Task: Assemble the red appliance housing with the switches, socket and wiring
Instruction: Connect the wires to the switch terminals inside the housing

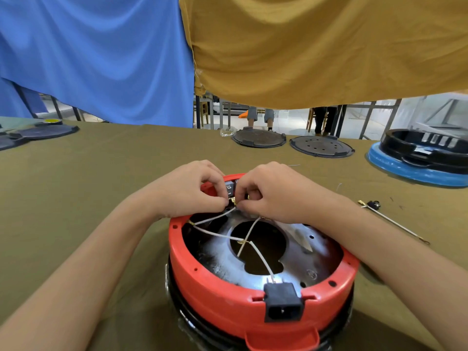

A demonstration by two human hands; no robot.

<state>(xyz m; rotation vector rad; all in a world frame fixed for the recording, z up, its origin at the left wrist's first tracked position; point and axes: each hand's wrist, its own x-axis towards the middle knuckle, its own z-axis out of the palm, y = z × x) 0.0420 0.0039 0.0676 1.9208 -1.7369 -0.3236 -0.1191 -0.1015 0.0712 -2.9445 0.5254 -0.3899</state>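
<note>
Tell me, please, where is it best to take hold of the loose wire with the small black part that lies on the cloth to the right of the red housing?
Probably at the black part on the far end of the loose wire. It is the thickest piece and stands proud of the cloth, while the wire lies flat. Come from above, fingers on its two sides.

The left hand point(188, 190) and right hand point(274, 192) cover the far rim of the red housing point(217, 295); the grey switch point(229, 189) shows only between the fingers. Whether the brass terminal point(233, 200) is seated cannot be told. The housing's lower edge is cut off at the bottom of the frame. The blue-rimmed unit point(415, 171) runs off the right edge.
</note>
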